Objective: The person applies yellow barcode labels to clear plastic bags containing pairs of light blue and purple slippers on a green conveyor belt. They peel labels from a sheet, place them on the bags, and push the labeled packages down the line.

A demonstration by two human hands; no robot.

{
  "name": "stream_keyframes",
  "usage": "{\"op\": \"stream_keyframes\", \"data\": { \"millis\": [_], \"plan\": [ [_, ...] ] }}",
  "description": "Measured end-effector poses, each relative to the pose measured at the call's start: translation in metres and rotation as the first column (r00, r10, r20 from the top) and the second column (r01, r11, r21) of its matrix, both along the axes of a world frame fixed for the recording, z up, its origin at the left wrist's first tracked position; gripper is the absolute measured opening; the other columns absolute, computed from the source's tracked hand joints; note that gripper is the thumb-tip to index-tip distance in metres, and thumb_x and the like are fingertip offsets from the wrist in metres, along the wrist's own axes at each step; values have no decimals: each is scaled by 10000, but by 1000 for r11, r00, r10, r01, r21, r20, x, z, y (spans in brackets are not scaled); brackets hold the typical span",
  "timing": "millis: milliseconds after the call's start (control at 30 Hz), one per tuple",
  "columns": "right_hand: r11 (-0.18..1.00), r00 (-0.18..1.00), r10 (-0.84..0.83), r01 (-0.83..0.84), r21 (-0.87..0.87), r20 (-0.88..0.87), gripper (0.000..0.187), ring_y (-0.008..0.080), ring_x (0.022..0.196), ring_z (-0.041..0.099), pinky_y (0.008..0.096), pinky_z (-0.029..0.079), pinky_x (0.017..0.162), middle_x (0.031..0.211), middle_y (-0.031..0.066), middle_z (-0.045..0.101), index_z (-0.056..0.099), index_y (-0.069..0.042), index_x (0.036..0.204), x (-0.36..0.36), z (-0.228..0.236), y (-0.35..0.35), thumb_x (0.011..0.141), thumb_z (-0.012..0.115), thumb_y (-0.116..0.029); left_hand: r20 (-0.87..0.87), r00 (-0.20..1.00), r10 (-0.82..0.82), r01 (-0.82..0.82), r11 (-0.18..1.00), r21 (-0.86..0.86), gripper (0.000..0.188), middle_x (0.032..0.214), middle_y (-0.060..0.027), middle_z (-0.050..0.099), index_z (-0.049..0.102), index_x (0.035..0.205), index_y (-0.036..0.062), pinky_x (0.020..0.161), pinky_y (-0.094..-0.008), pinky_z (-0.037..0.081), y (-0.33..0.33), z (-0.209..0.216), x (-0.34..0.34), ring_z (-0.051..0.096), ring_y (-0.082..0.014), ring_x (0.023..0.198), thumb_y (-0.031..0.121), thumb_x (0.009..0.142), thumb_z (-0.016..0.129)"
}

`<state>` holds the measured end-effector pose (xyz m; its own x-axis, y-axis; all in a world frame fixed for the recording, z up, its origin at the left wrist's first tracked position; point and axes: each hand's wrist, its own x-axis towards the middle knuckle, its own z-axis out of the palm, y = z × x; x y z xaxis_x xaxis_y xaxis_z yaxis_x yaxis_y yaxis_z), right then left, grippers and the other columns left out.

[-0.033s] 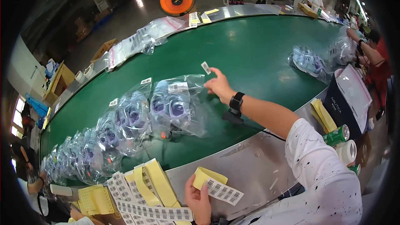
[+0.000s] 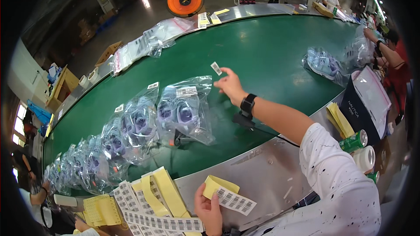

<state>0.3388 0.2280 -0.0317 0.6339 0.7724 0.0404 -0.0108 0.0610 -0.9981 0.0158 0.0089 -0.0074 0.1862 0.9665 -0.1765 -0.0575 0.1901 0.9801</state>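
My left hand [image 2: 208, 212] pinches a folded strip of barcode stickers [image 2: 236, 201] on yellow backing paper, low over the metal table edge. With its arm stretched over the green belt, my right hand [image 2: 230, 88] holds one small white barcode sticker [image 2: 215, 68] at its fingertips. Just left of that hand lies a clear plastic bag [image 2: 202, 124] holding a pair of light blue and purple shoes [image 2: 186, 112]. A white barcode label [image 2: 187, 91] shows on this bag. The sticker is apart from the bag.
Several more bagged shoes [image 2: 113, 142] run leftward along the green belt [image 2: 258, 52]. Sticker sheets [image 2: 162, 223] lie beside my left hand. At right are a dark box [image 2: 356, 113], a green can [image 2: 353, 141] and a co-worker's hands [image 2: 372, 37] with a bag.
The edge of the nearest shoe bag has shifted slightly left, and a dark piece now shows at its lower edge. Both my hands stay nearly in place, still holding the stickers.
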Motion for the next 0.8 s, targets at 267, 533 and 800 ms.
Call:
{"op": "stream_keyframes", "data": {
  "millis": [267, 533, 800],
  "plan": [
    [991, 987, 126, -121, -60, 97, 113, 164, 670, 594, 309, 458, 599, 733, 92, 648, 662, 11, 752, 10, 42, 57, 700, 747, -43, -19, 999, 25, -25, 1000, 9, 426, 1039, -144, 634, 438, 1320, -29, 797, -262, 505, -2, 5, 1, 640, -165, 909, -54, 899, 495],
    [949, 971, 105, -33, -313, 215, 194, 288, 748, 689, 377, 536, 634, 796, 230, 675, 653, 92, 767, -1, 27, 94, 654, 740, -40, 25, 999, 23, -23, 1000, 15, 414, 1061, -142, 624, 445, 1312, -38, 830, -280, 496, -1, 6, 2, 628, -173, 932, -44, 900, 494],
    [980, 987, 115, -95, -175, 112, 495, 217, 558, 653, 333, 547, 473, 733, 157, 672, 572, 37, 1172, 13, 10, 55, 687, 668, 33, 151, 984, 97, -98, 995, 1, 391, 1063, -151, 626, 475, 1277, -39, 823, -286, 500, -1, -12, 12, 626, -188, 952, -60, 886, 475]
  ]
}}
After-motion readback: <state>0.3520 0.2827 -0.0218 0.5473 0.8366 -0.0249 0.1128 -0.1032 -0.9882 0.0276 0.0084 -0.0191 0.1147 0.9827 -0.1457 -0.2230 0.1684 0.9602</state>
